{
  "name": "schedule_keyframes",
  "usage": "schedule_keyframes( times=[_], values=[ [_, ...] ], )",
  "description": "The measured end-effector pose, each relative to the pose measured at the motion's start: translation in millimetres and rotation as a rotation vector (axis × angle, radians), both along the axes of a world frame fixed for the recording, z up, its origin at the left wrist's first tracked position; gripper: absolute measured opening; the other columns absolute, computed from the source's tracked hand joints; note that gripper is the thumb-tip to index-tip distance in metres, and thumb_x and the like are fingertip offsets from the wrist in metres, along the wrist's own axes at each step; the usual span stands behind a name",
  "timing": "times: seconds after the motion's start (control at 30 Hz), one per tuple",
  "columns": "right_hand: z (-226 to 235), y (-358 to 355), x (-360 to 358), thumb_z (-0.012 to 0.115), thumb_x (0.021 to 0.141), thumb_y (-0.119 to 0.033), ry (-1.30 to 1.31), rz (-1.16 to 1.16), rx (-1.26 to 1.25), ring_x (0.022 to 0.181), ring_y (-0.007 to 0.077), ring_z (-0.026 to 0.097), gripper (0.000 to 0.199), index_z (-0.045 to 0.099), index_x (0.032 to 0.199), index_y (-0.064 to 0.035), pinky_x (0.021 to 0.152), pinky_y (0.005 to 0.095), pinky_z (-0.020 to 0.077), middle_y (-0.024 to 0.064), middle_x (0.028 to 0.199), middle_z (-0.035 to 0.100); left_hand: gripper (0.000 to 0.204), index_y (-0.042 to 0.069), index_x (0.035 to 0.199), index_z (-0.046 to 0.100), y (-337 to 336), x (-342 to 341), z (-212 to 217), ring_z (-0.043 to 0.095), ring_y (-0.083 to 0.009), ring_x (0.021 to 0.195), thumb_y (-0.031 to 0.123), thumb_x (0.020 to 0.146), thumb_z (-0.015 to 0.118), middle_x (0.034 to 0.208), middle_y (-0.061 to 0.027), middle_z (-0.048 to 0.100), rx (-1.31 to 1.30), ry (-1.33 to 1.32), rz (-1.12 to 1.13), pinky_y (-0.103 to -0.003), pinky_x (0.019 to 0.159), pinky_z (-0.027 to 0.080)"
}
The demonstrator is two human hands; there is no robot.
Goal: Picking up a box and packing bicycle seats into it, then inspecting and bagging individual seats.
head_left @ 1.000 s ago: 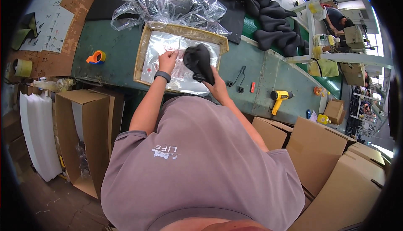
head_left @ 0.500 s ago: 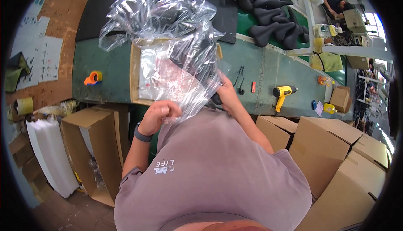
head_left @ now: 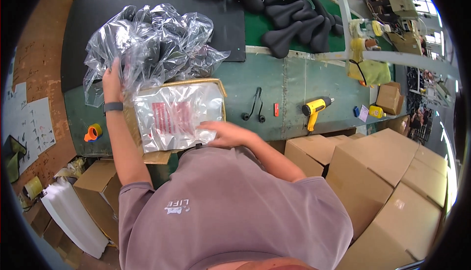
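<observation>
My left hand (head_left: 113,84) reaches to the near left edge of a heap of clear plastic bags (head_left: 162,39) with dark things inside. Its fingers are closed on the crinkled film, partly hidden by it. Below the heap is an open cardboard box (head_left: 219,84). In it lies a flat clear plastic bag (head_left: 171,118) with red print and something white showing through. My right hand (head_left: 224,133) is over the right side of this bag, its fingers stretched out, slightly blurred and holding nothing. A dark edge shows at the box's near side, against my shirt.
Black saddle-shaped pads (head_left: 284,10) lie at the back right. Along the bench are a bent black metal part (head_left: 254,104), a small red item (head_left: 276,109), a yellow heat gun (head_left: 315,109) and an orange tape dispenser (head_left: 93,132). Cartons (head_left: 363,167) stand at right.
My right hand has let go of the bagged dark item and moved left over the flat bag. My left hand has gone forward to the heap. The heap no longer covers the box.
</observation>
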State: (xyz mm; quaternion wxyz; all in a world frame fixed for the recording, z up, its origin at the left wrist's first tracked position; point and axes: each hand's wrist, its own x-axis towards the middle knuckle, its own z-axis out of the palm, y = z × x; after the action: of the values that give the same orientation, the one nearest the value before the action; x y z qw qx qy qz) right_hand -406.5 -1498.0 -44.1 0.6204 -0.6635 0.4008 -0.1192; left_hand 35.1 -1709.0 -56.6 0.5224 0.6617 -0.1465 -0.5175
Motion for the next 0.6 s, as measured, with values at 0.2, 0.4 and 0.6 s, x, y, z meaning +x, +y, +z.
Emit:
schedule_keyframes(
  times=[0.2,0.4,0.6],
  values=[
    [-86,-197,-190,0.095,0.085,-0.030,0.619,-0.857,-0.592,0.133,0.0435,0.066,0.096,0.048,0.163,0.0001,0.114,0.0511,0.0529,0.0256,0.152,0.064,0.071,-0.003,0.157,0.055,70,-51,-1,0.056,-0.0389,0.145,0.037,0.104,0.080,0.156,-0.0246,0.058,-0.097,-1.430,-0.270,-0.052,0.119,0.047],
    [-178,-279,-241,0.096,0.085,-0.038,1.339,-0.780,-0.271,0.142,0.0601,0.055,0.134,0.008,0.179,-0.0029,0.123,0.0542,0.0481,0.0371,0.178,0.024,0.080,-0.002,0.166,0.045,123,-134,54,0.044,-0.0456,0.157,0.023,0.100,0.083,0.169,-0.0261,0.047,-0.258,-1.301,-0.357,-0.055,0.130,0.034],
    [-160,-255,-261,0.092,0.090,-0.037,1.306,-0.754,-0.289,0.141,0.0587,0.058,0.121,0.015,0.177,-0.0013,0.117,0.0531,0.0537,0.0376,0.177,0.027,0.061,0.000,0.155,0.059,147,-195,56,0.056,-0.0425,0.147,0.012,0.099,0.079,0.163,-0.0231,0.056,-0.415,-1.089,-0.488,-0.053,0.124,0.044]
  ],
)
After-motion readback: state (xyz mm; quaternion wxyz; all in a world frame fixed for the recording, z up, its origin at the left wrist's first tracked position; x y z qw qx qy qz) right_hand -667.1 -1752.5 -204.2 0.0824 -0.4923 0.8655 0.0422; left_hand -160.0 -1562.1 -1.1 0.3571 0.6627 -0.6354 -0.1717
